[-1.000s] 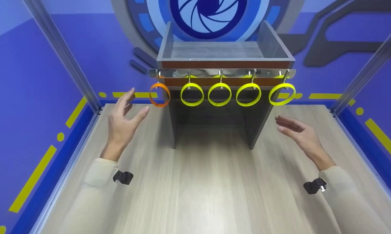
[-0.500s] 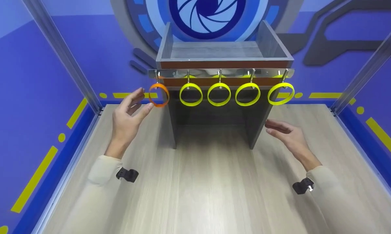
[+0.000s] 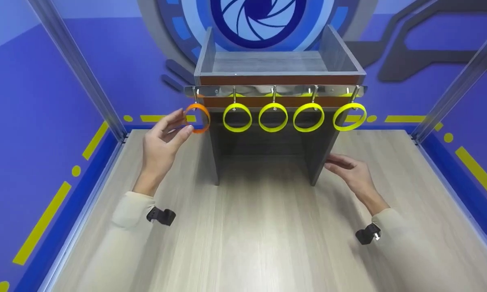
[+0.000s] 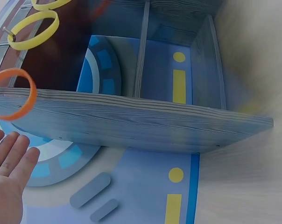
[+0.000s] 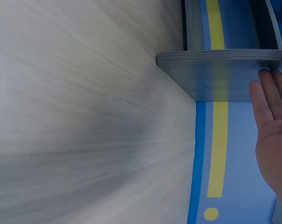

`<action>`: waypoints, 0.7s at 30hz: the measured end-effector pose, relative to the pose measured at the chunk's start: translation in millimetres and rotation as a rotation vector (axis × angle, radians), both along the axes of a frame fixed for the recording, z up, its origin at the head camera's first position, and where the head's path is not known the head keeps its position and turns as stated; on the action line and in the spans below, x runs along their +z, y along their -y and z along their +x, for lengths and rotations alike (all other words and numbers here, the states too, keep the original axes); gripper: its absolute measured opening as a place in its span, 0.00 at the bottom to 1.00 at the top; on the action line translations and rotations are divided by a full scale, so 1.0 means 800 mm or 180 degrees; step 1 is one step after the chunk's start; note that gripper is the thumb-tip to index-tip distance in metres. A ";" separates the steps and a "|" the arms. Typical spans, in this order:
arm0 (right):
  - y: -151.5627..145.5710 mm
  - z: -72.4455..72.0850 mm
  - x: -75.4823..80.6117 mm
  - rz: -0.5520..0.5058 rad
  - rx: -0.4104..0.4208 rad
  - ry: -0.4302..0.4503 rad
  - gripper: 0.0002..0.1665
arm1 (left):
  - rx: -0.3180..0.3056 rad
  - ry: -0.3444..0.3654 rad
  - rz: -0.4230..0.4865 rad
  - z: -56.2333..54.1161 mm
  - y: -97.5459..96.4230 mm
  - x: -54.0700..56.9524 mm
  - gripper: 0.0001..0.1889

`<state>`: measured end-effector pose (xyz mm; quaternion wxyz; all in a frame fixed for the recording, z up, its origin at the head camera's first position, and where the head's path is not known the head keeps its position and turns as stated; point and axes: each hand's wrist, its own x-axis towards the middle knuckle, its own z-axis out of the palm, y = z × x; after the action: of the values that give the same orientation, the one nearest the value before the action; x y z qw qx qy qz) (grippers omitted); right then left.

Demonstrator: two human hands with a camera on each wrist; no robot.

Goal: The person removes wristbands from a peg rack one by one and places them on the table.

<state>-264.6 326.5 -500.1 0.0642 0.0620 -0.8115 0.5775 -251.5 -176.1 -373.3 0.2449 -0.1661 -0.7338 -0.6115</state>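
Observation:
My left hand [image 3: 159, 146] is at the left edge of an orange ring [image 3: 204, 129], which hangs from the leftmost hook of a metal rail [image 3: 255, 91]. Its thumb tip is at the ring's lower left and the index finger at its upper left; whether both touch cannot be told. In the left wrist view, the other fingers [image 4: 19, 161] are straight, apart from the orange ring [image 4: 30, 100]. My right hand [image 3: 355, 178] is beside the grey shelf's right side panel [image 3: 323, 152], with straight fingers [image 5: 267, 93] along its outer face and its thumb near the front edge.
Several yellow rings [image 3: 273, 130] hang from the other hooks of the rail. The grey wooden shelf unit [image 3: 268, 63] stands on a pale wood-grain table [image 3: 263, 235]. Blue patterned walls [image 3: 105, 69] with metal corner posts [image 3: 71, 61] enclose the back and sides.
My left hand has moved right and slightly up to the orange ring. My right hand has moved left and down to the shelf's right panel. The rings stay on their hooks.

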 end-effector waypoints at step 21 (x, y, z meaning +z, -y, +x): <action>0.030 0.003 -0.010 -0.0021 -0.0678 -0.0244 0.22 | 0.0036 0.0043 0.0307 -0.001 -0.003 0.005 0.20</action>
<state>-262.0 302.5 -508.2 0.1564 -0.0027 -0.8086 0.5672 -252.5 -173.5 -369.1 0.2511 -0.1459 -0.7060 -0.6459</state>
